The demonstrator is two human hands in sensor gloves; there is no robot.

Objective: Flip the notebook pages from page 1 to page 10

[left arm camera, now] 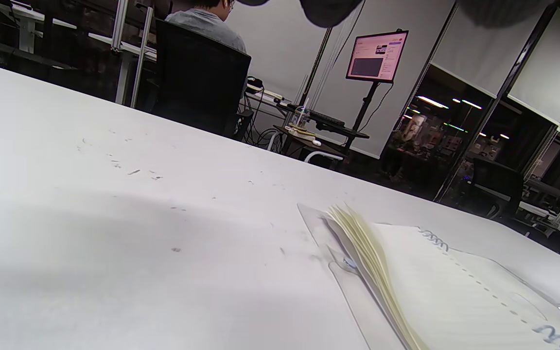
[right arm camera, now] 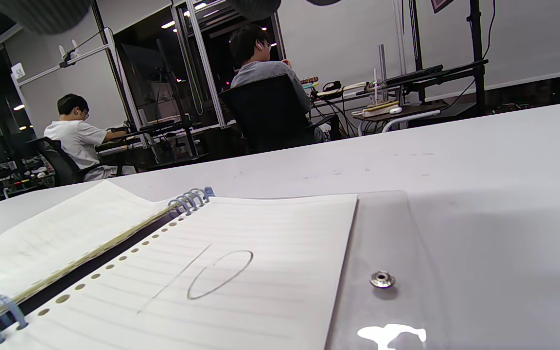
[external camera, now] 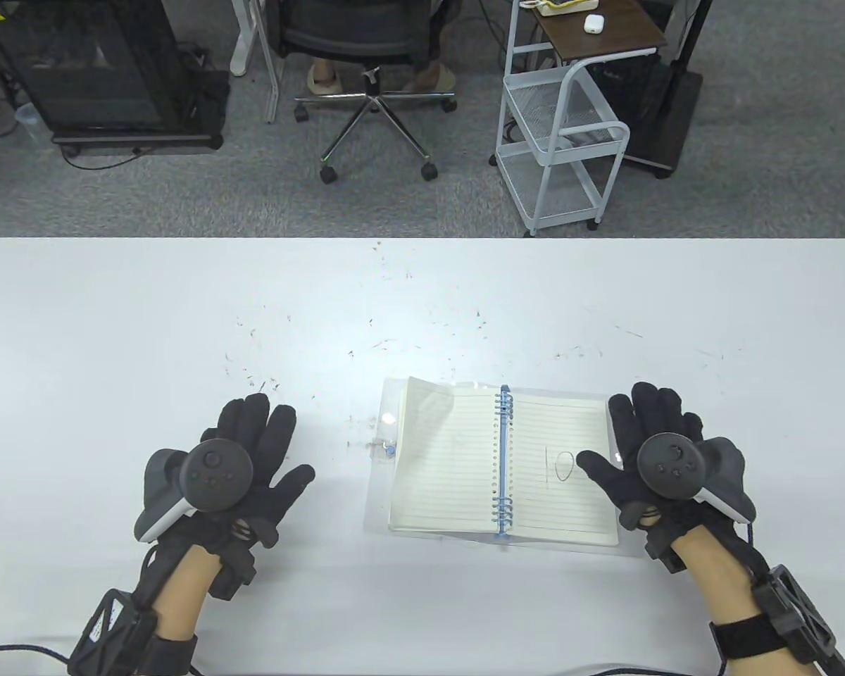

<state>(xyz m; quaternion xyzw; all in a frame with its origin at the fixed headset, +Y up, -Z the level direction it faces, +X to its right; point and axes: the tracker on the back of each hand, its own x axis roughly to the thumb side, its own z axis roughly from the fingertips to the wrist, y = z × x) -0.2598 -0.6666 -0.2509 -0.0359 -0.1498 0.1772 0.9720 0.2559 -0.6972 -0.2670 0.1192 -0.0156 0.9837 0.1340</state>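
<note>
A spiral notebook (external camera: pixel 465 465) with blue rings lies open on the white table (external camera: pixel 113 317), inside a clear plastic cover. Its right page (external camera: pixel 563 486) shows a handwritten "10" (right arm camera: pixel 212 274). Turned pages are stacked on the left, slightly lifted (left arm camera: pixel 367 248). My left hand (external camera: pixel 246 451) lies flat and spread on the table, left of the notebook, apart from it. My right hand (external camera: pixel 648 451) is spread at the notebook's right edge, its thumb over the right page near the "10". Neither hand grips anything.
Small dark specks are scattered across the table's middle (external camera: pixel 394 338). Beyond the far edge stand an office chair (external camera: pixel 373 63), a white wire cart (external camera: pixel 563 141) and a black cabinet (external camera: pixel 91 70). The cover's metal snap (right arm camera: pixel 382 279) lies right of the page.
</note>
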